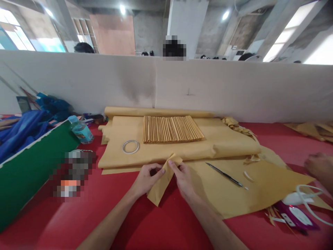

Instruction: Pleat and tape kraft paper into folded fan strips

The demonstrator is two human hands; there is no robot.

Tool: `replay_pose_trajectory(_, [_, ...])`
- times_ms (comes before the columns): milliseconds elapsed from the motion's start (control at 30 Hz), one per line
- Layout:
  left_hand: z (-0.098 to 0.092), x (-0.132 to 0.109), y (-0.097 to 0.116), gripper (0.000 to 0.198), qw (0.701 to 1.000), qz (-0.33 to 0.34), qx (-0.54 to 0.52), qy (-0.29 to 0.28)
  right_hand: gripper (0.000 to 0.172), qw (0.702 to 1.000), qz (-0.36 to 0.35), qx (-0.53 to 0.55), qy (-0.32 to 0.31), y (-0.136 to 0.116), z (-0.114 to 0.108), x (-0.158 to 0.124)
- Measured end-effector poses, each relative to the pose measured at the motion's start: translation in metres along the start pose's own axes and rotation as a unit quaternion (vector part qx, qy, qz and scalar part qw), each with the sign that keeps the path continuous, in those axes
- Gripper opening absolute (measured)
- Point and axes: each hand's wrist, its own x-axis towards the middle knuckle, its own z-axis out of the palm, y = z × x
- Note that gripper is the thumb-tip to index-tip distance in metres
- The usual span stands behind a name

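Note:
A strip of brown paper [160,191] is held slantwise between my two hands above the red table. My left hand [148,178] pinches its left edge with thumb and fingers. At the strip's upper end, my right hand [182,175] grips it between thumb and fingers. Just beyond lie large brown paper sheets [122,130], with a row of thin rolled paper sticks [173,129] side by side on them. A roll of tape [130,147] rests left of the sticks. To the right, a black pen [225,174] lies on the paper.
A green panel [39,166], a blue bottle [80,130] and blue cloth [26,132] are at left. A purple device [296,217] with a white cable lies at right, near another person's hand [318,166]. A white partition [221,90] stands behind the red table [99,205].

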Motion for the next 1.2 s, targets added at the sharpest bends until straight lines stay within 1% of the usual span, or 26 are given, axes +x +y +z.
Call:
replay_pose_trajectory(133, [0.0009,-0.0001,0.0019,0.039,1.0,0.0,-0.022,-0.007,0.038,1.0,0.0,0.004,-0.006,0.0007,0.0011,0.0008])
replay_pose_trajectory(367, [-0.002,0.0008,0.0018,0.036,1.0,0.002,0.009,0.001,0.04,1.0,0.012,0.002,-0.008,-0.0005,0.0003,-0.0024])
replay_pose_trajectory(467, [-0.0009,0.001,0.0002,0.035,1.0,0.002,-0.007,0.003,0.038,1.0,0.011,-0.002,-0.017,-0.0014,0.0008,-0.002])
replay_pose_trajectory(600, [0.0011,-0.0003,0.0007,0.038,0.999,-0.004,-0.037,-0.013,0.037,1.0,0.012,-0.003,-0.025,0.0002,0.001,-0.0012])
replay_pose_trajectory(700, [0.0004,-0.0006,0.0009,0.039,1.0,-0.002,-0.017,-0.014,0.038,1.0,0.011,-0.004,-0.024,0.0013,0.0003,-0.0012])
replay_pose_trajectory(800, [-0.0014,0.0005,-0.001,0.033,1.0,0.012,0.014,-0.004,0.037,1.0,-0.005,-0.006,-0.018,0.0009,-0.0005,-0.0006])
replay_pose_trajectory(933, [-0.001,0.0017,-0.0029,0.028,1.0,0.016,0.019,-0.002,0.032,0.999,-0.02,-0.009,-0.027,0.0002,-0.0007,0.0007])
replay_pose_trajectory(1067, [0.0005,0.0009,-0.0014,0.032,1.0,0.014,0.005,-0.014,0.032,0.999,-0.019,-0.009,-0.041,0.0017,-0.0012,0.0003])
replay_pose_trajectory(1200, [-0.002,0.0011,-0.0014,0.034,0.999,0.017,0.025,-0.017,0.031,0.999,-0.029,-0.012,-0.032,0.0042,-0.0027,0.0002])
